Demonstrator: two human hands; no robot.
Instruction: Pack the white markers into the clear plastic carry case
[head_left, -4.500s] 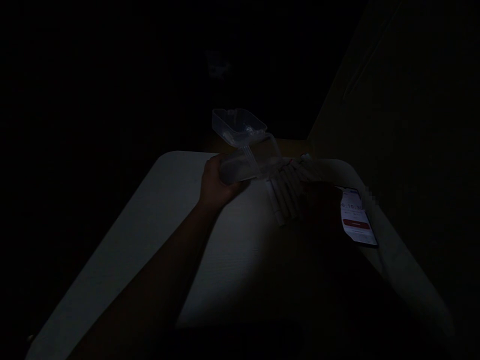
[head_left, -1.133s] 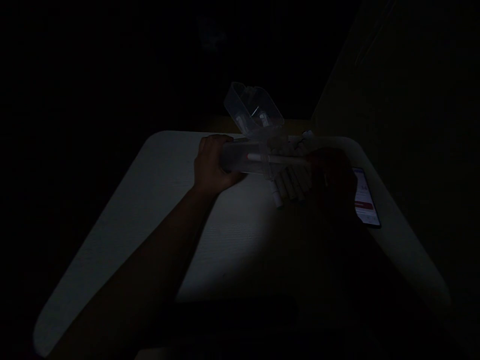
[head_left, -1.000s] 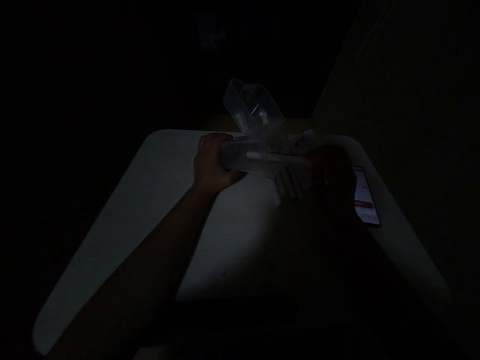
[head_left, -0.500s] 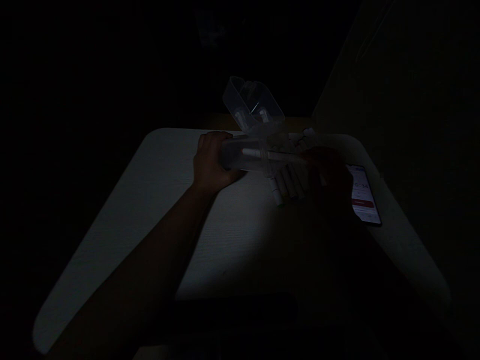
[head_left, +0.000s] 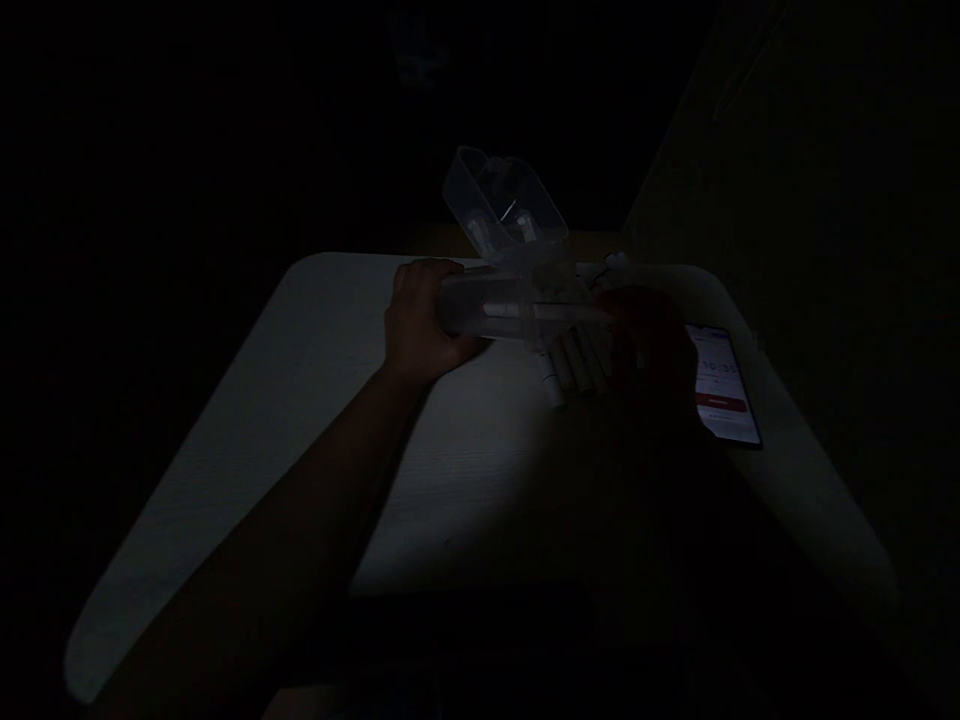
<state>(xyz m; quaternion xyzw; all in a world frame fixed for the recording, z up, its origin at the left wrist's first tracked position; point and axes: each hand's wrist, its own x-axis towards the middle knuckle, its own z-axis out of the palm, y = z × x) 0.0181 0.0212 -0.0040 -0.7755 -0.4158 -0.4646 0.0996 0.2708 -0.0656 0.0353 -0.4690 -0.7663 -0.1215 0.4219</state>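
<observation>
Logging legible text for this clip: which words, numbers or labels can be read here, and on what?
Smartphone screen: large digits, too blurred to quote.
Red on-screen button: wording too small to read.
White marker pens: no legible print.

The right hand (head_left: pixel 649 350) is sunk in shadow right of centre, so its fingers cannot be made out. The marker pens (head_left: pixel 574 362) are partly hidden by that hand and by a clear plastic container (head_left: pixel 495 305), and their number cannot be told. The digits on the phone (head_left: pixel 724 385) are too blurred to be read. The lower right of the desk (head_left: pixel 450 480) is lost in darkness.
</observation>
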